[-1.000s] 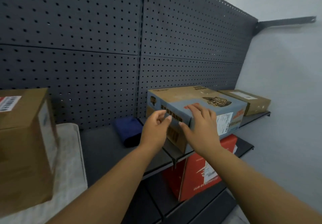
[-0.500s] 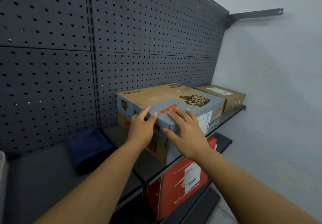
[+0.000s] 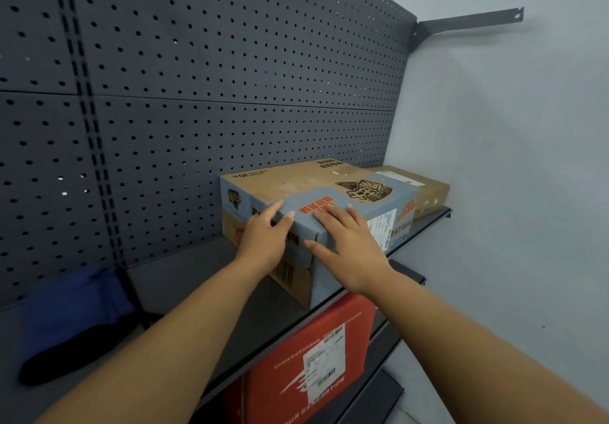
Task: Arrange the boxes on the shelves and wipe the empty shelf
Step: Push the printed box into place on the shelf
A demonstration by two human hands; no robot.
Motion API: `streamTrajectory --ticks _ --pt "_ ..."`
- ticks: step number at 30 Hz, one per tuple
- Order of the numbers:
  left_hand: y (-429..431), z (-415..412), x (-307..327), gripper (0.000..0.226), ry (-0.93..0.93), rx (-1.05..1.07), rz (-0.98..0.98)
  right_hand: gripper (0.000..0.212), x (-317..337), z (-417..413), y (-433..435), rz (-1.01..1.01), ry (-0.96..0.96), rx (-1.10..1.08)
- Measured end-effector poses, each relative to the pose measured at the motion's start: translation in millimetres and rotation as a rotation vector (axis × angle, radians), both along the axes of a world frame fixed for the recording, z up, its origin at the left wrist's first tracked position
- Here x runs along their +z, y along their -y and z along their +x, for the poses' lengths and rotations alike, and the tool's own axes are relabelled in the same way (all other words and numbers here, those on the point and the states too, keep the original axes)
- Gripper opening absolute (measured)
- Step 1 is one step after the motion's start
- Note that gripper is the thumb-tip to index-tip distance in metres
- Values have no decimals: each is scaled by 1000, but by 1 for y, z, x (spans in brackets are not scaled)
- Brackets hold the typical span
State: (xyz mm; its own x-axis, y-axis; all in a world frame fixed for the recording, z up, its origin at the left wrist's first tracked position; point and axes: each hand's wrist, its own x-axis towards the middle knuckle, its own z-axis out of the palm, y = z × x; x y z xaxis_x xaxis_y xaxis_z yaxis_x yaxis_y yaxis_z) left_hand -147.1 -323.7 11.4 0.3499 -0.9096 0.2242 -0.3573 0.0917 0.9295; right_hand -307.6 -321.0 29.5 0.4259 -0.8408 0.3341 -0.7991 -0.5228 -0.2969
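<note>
A blue and tan printed box (image 3: 316,192) lies on the dark upper shelf (image 3: 197,275), its near corner jutting past the shelf's front edge. My left hand (image 3: 263,239) presses the box's left face, thumb on the top edge. My right hand (image 3: 349,249) lies flat on the top near the same corner, thumb down the front face. A plain brown box (image 3: 428,189) sits behind it at the shelf's right end. On the shelf to the left lies a folded dark blue cloth (image 3: 72,318). A red box (image 3: 316,367) stands on the lower shelf.
A dark pegboard (image 3: 230,77) backs the shelves. A grey wall (image 3: 510,192) closes the right side, with a metal bracket (image 3: 468,23) high up. Between the cloth and the printed box is bare shelf.
The view has swung right, so the large brown box and white cloth at the left have left the frame. Both hands went from reaching for the printed box's corner to resting on it.
</note>
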Motion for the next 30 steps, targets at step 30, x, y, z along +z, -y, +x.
streamTrajectory --ticks 30 --pt "-36 4 25 9 70 62 -68 34 41 14 0 -187 275 161"
